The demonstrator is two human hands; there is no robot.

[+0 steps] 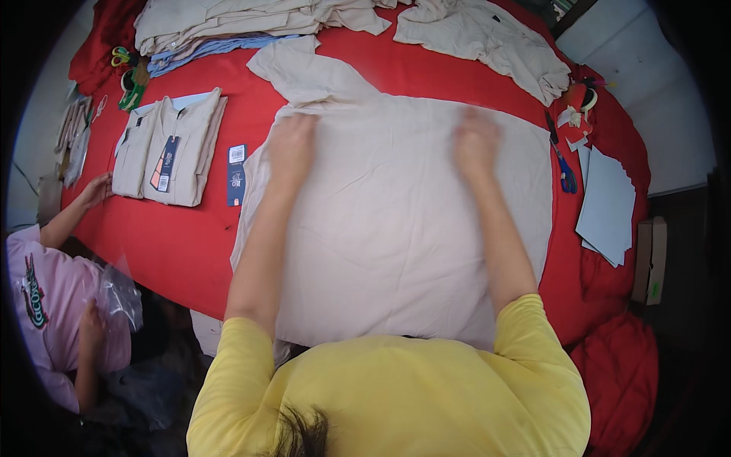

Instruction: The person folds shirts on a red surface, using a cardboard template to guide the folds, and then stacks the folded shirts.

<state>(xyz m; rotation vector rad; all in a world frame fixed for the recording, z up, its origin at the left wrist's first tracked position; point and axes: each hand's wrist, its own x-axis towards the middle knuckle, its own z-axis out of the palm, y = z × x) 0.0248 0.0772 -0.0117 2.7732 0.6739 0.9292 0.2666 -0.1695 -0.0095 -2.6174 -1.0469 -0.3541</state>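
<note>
A cream shirt (396, 221) lies spread out in front of me, its body wide and slightly creased. One short sleeve (304, 72) stretches away at the far left. My left hand (295, 141) is over the shirt's far left part, near the base of that sleeve. Toward the far right edge, my right hand (477, 137) is over the same cloth. Motion smears the fingers of both hands, so I cannot tell whether they grip the fabric. A dark hang tag (236, 177) rests on the table just left of the shirt.
A red cloth (183, 251) covers the table. Folded cream shirts (175, 152) lie at left, beside a co-worker's hand (97, 189). Stacked garments (228, 23) and another shirt (487, 42) lie at the back. Blue-handled scissors (565, 174) and pale card sheets (607, 202) lie right.
</note>
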